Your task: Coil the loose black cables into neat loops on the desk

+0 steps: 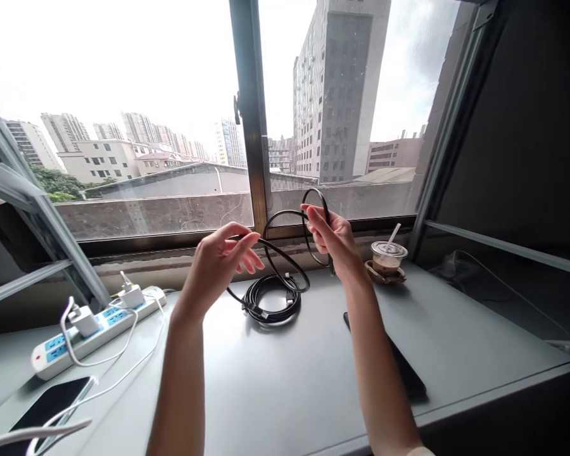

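Observation:
A black cable [287, 258] hangs in loose loops between my two hands above the desk. My left hand [223, 256] has its thumb and index finger closed around one stretch of it, the other fingers loosely spread. On the right, my right hand [331, 237] grips the looped part, with a loop standing up above the fingers and a short end hanging below. Beneath them, a coiled black cable [251, 297] with dark connectors lies on the grey desk [275, 380]. One cable stretch runs from below my left hand down to the coil.
A white power strip [99, 327] with plugged chargers and white cords lies at the left, near a phone [52, 405]. A lidded cup [388, 256] with a straw stands at the back right. A dark flat object [403, 367] lies partly under my right forearm. Windows [161, 126] rise behind.

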Motion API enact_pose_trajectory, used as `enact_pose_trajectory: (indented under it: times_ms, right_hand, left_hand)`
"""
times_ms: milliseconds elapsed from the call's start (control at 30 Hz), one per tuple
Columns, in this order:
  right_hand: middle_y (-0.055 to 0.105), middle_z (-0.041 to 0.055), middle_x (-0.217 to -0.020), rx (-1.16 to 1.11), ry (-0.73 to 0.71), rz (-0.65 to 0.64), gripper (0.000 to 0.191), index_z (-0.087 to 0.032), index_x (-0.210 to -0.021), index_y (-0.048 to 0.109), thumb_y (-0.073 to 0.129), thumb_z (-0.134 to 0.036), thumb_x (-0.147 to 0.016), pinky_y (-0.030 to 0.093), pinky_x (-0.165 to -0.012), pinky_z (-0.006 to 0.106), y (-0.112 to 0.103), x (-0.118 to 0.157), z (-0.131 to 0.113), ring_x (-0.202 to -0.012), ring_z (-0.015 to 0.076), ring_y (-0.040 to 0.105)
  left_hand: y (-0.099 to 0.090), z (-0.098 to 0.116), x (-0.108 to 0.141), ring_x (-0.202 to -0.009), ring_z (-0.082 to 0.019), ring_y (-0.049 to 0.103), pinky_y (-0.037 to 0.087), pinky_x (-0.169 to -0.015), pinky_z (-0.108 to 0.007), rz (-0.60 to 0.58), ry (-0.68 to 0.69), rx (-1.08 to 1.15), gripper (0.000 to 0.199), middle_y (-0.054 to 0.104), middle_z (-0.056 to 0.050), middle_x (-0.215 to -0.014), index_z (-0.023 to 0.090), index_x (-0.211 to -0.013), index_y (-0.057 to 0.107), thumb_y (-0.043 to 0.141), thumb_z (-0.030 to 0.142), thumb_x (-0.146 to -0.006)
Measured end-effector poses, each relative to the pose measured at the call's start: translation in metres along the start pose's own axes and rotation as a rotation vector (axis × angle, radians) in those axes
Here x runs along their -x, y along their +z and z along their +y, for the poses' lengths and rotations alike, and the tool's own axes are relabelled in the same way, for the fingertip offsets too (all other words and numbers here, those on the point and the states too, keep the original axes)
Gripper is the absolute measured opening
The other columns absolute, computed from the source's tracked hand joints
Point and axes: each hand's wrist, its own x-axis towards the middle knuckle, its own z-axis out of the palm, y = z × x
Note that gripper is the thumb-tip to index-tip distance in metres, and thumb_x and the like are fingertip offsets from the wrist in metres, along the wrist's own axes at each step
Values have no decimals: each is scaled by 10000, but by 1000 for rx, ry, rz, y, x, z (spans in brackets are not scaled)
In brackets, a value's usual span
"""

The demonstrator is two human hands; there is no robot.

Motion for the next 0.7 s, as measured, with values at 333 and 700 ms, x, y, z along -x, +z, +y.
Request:
enact_pose_trajectory:
  times_ms: [333,700]
  right_hand:
    - [649,34,-964,359,-309,-346,353,-169,-1178,575,535,-127,-830,478,-817,236,7,14,-12,-889,142,612]
    - [702,24,-880,374,-248,-72,367,-145,-1037,664,483,29,-769,495,-830,251,35,-11,16,-867,147,651]
  left_hand:
    - [34,-13,-11,-638,-151,645,519,-660,-255,19,119,-23,251,655,-24,-674,189,-894,587,619,430,-837]
    - [16,-5,-8,-641,-184,646,573,-599,-320,100,252,178,584,625,32,-693,264,-1195,568,813,372,-676]
